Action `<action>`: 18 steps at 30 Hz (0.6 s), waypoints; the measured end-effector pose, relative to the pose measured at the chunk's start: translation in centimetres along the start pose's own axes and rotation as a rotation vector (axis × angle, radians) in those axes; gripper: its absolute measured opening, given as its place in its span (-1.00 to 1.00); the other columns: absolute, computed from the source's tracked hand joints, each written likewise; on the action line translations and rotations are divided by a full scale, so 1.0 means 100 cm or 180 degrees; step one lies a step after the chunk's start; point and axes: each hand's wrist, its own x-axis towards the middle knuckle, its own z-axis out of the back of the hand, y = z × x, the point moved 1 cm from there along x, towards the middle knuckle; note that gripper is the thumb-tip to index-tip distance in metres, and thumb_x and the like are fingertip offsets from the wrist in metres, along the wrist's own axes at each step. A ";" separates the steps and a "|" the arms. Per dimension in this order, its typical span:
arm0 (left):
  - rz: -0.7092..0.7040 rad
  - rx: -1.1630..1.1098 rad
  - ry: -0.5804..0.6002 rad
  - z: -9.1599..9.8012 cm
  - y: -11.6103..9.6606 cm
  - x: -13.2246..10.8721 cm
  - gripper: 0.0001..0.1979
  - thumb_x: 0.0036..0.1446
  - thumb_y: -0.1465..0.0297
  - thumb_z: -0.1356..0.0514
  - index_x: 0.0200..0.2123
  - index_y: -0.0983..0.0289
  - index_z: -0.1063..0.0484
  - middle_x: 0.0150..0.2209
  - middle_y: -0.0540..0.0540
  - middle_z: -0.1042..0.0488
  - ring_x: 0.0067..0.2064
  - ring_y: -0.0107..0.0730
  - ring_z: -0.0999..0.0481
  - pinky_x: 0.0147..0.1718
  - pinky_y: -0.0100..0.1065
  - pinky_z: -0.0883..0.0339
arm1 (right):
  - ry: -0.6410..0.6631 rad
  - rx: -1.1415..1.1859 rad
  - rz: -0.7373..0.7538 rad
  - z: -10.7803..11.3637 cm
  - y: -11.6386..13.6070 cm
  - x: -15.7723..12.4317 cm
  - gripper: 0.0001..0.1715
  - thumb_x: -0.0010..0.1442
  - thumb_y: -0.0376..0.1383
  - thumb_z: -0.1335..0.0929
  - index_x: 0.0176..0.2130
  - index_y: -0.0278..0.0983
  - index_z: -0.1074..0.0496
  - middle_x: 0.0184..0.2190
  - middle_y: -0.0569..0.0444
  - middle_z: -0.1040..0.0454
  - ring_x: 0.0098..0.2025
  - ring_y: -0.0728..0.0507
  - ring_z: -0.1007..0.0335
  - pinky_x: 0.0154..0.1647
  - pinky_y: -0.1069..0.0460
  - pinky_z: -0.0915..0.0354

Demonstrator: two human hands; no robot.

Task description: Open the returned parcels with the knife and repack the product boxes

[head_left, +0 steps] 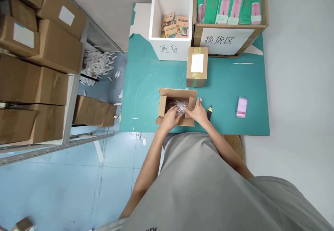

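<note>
A small open cardboard box stands near the front edge of the table, its flaps spread outward. Clear bubble wrap lies inside it; what is under the wrap cannot be made out. My left hand reaches over the front side into the box, fingers curled at the wrap. At the right side is my right hand, thumb pointing in toward the wrap and the other fingers stretched apart beyond the right flap. A black and yellow utility knife lies just right of that hand.
Behind the open box stands a taped carton. Farther back are a white foam bin with small boxes and a large carton of green boxes. A pink item lies right on the green table. Shelved cartons line the left.
</note>
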 end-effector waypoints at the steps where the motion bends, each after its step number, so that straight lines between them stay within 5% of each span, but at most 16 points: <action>1: 0.0094 0.0308 0.0205 -0.005 -0.003 0.006 -0.51 0.46 0.38 -0.28 0.37 0.39 -0.50 0.50 0.49 -0.43 0.57 0.24 -0.39 0.55 0.14 -0.30 | -0.0096 -0.0006 0.0050 -0.001 0.004 -0.002 0.49 0.37 0.27 -0.49 0.74 -0.44 0.21 0.67 -0.55 -0.07 0.53 -0.68 -0.38 0.39 -0.39 -0.48; 5: 0.0549 0.0953 0.0366 -0.014 -0.003 0.012 -0.44 0.49 0.29 -0.27 0.44 0.40 -0.41 0.62 0.58 -0.18 0.68 0.53 -0.06 0.51 0.42 -0.24 | -0.0488 0.0071 0.0851 0.000 0.005 -0.014 0.11 0.47 -0.07 -0.42 0.74 -0.18 0.06 0.76 -0.26 0.13 0.69 -0.57 -0.11 0.53 -0.44 -0.36; 9: 0.0443 0.0981 0.0023 -0.001 0.021 0.000 -0.41 0.50 0.26 -0.26 0.48 0.36 -0.37 0.62 0.53 -0.21 0.69 0.40 -0.09 0.59 0.29 -0.15 | -0.0670 0.0127 0.1309 0.007 -0.009 -0.019 -0.24 0.47 -0.27 -0.33 0.57 -0.22 -0.38 0.72 -0.17 -0.05 0.76 -0.43 0.12 0.72 -0.44 -0.05; 14: 0.0336 0.0709 -0.0282 0.015 0.046 -0.001 -0.40 0.41 0.41 -0.31 0.46 0.34 -0.40 0.58 0.51 -0.28 0.63 0.32 -0.24 0.61 0.22 -0.13 | -0.0742 0.0162 0.1094 0.013 -0.030 -0.021 -0.32 0.51 -0.32 -0.22 0.49 -0.31 -0.46 0.55 -0.26 -0.39 0.63 -0.40 -0.21 0.64 -0.38 -0.25; 18: 0.0365 0.0625 -0.0043 0.004 0.034 0.014 -0.18 0.34 0.44 -0.40 0.59 0.29 -0.25 0.65 0.53 -0.11 0.66 0.39 -0.16 0.61 0.22 -0.11 | -0.0607 0.0078 0.0984 0.012 -0.033 -0.024 -0.30 0.55 -0.30 -0.17 0.52 -0.39 -0.41 0.46 -0.34 -0.47 0.49 -0.44 -0.41 0.53 -0.36 -0.36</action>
